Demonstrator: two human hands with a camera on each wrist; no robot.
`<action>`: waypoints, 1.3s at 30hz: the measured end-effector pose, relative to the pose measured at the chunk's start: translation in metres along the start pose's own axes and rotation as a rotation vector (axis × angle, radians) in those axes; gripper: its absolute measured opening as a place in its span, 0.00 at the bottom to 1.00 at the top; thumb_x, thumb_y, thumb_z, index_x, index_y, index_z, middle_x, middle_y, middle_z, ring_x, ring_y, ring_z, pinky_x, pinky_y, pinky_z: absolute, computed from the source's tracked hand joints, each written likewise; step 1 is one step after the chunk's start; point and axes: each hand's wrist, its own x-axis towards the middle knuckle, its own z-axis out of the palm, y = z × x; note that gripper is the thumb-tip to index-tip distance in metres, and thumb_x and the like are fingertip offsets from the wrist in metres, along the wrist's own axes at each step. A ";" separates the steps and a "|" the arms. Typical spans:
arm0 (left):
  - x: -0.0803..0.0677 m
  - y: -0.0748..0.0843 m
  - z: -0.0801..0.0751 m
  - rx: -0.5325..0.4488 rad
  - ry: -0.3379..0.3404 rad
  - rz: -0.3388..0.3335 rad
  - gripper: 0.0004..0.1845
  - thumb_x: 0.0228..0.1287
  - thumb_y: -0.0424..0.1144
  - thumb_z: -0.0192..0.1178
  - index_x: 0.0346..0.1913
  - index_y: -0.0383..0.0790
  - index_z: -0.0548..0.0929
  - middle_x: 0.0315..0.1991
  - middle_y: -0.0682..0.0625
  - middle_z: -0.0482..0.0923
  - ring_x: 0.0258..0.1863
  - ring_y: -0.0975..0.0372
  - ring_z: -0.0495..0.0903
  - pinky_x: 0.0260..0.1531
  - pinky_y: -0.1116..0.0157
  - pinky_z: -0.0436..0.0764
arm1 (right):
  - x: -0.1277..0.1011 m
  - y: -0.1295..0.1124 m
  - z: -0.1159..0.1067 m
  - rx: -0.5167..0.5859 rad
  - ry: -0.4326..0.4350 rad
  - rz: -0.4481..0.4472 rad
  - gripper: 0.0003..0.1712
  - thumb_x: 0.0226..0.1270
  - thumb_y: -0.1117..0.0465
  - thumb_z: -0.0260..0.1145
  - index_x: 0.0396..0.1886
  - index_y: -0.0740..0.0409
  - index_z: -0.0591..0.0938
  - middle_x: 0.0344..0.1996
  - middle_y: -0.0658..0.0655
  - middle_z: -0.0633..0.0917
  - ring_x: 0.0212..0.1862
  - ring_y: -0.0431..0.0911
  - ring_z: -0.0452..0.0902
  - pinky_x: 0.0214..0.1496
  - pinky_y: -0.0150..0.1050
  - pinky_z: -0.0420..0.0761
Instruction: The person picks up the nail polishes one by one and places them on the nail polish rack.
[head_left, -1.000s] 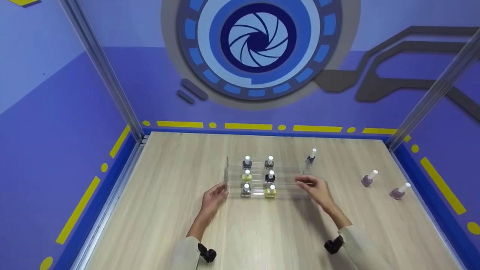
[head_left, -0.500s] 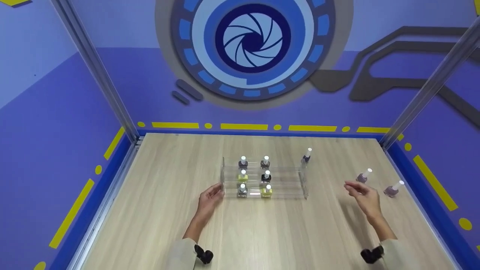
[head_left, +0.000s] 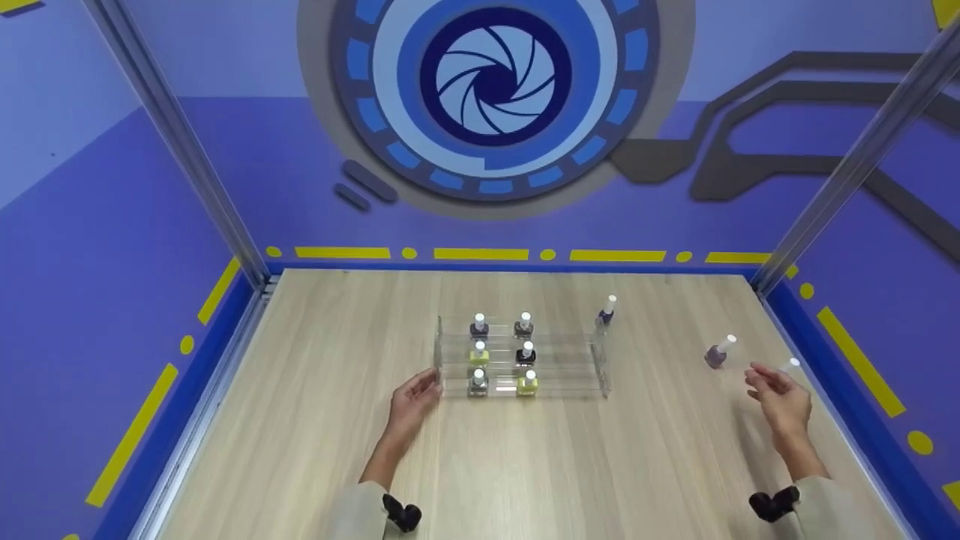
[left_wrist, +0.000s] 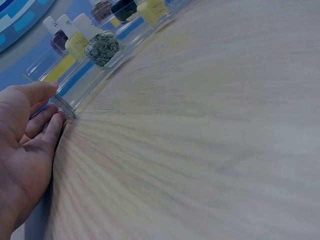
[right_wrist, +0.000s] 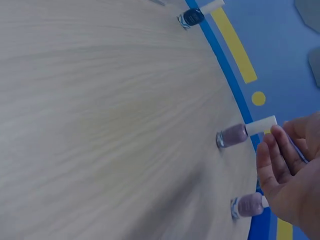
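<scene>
My right hand (head_left: 780, 401) hangs over the right part of the pale wood-grain tabletop (head_left: 525, 465), fingers loosely spread and holding nothing, its fingertips (right_wrist: 280, 137) just short of the white cap of the nearer small mauve nail polish bottle with a tall white cap (right_wrist: 248, 205); in the head view that bottle is mostly hidden behind my hand, only its cap (head_left: 793, 364) showing. It stands upright, long axis vertical, just beyond and slightly right of my fingers, so this hand is far the nearer one. A second mauve bottle with a white cap (head_left: 718, 352) stands a little further back and to the left, apart from the first. My left hand (head_left: 411, 401) lies relaxed and open, fingertips (left_wrist: 55, 125) touching the front left corner of the clear acrylic stepped rack (head_left: 570, 379), which holds six small bottles in three rows. One dark blue bottle with a white cap (head_left: 605, 311) stands alone by the rack's back right corner.
</scene>
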 end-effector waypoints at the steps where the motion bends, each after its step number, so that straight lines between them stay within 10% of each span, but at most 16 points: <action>1: 0.000 0.000 0.000 -0.009 0.003 -0.006 0.26 0.75 0.37 0.60 0.71 0.31 0.72 0.72 0.35 0.71 0.74 0.44 0.69 0.67 0.65 0.79 | 0.002 -0.002 -0.002 0.009 0.015 0.014 0.08 0.74 0.63 0.65 0.40 0.44 0.86 0.28 0.33 0.86 0.33 0.27 0.83 0.37 0.19 0.84; 7: -0.002 -0.002 -0.002 -0.047 -0.013 -0.015 0.27 0.75 0.37 0.60 0.71 0.31 0.71 0.73 0.36 0.70 0.74 0.46 0.69 0.66 0.67 0.79 | 0.020 -0.011 -0.020 -0.087 0.203 0.009 0.09 0.74 0.59 0.65 0.50 0.49 0.86 0.25 0.28 0.82 0.30 0.23 0.78 0.36 0.13 0.78; 11: -0.003 -0.003 -0.003 -0.055 -0.033 -0.004 0.27 0.75 0.37 0.60 0.72 0.31 0.70 0.73 0.35 0.69 0.74 0.46 0.69 0.64 0.70 0.79 | 0.030 -0.012 -0.033 -0.192 0.305 0.041 0.19 0.77 0.55 0.61 0.64 0.48 0.82 0.33 0.25 0.79 0.36 0.21 0.71 0.56 0.17 0.78; 16: -0.003 -0.003 -0.003 -0.060 -0.037 0.007 0.27 0.75 0.37 0.59 0.72 0.30 0.70 0.73 0.34 0.69 0.73 0.45 0.70 0.62 0.73 0.80 | 0.041 -0.009 -0.040 -0.293 0.240 0.114 0.32 0.80 0.51 0.55 0.79 0.51 0.65 0.73 0.47 0.75 0.66 0.34 0.74 0.79 0.38 0.67; 20: -0.001 0.000 -0.003 -0.038 -0.028 0.010 0.27 0.75 0.37 0.59 0.72 0.31 0.70 0.73 0.35 0.70 0.74 0.45 0.68 0.67 0.69 0.78 | 0.047 -0.008 -0.040 -0.361 0.119 0.119 0.37 0.81 0.50 0.52 0.83 0.54 0.54 0.81 0.60 0.57 0.82 0.54 0.54 0.83 0.46 0.60; 29: -0.002 0.000 -0.002 -0.036 -0.011 -0.010 0.26 0.76 0.36 0.58 0.72 0.31 0.70 0.73 0.35 0.70 0.74 0.45 0.69 0.68 0.64 0.78 | 0.056 -0.001 -0.034 -0.460 0.105 0.098 0.33 0.81 0.53 0.52 0.79 0.60 0.62 0.77 0.66 0.65 0.76 0.56 0.66 0.80 0.49 0.67; 33: 0.000 0.000 -0.002 -0.033 -0.008 -0.013 0.26 0.75 0.36 0.59 0.72 0.32 0.71 0.73 0.36 0.70 0.74 0.46 0.69 0.70 0.62 0.76 | 0.058 0.003 -0.034 -0.500 0.094 0.092 0.31 0.79 0.56 0.56 0.76 0.61 0.67 0.68 0.64 0.77 0.52 0.38 0.76 0.61 0.27 0.80; 36: 0.002 0.000 -0.002 -0.032 -0.009 -0.006 0.26 0.75 0.36 0.59 0.72 0.33 0.71 0.73 0.37 0.70 0.75 0.46 0.69 0.71 0.62 0.76 | 0.060 0.007 -0.034 -0.493 0.092 0.082 0.29 0.77 0.57 0.58 0.74 0.62 0.71 0.47 0.46 0.83 0.40 0.25 0.68 0.42 0.16 0.73; 39: 0.003 -0.002 -0.002 -0.030 -0.008 -0.002 0.26 0.75 0.37 0.59 0.72 0.32 0.71 0.73 0.36 0.70 0.75 0.46 0.68 0.70 0.63 0.76 | 0.062 0.012 -0.033 -0.457 0.105 0.077 0.28 0.76 0.59 0.59 0.72 0.63 0.72 0.32 0.26 0.74 0.36 0.21 0.65 0.52 0.22 0.77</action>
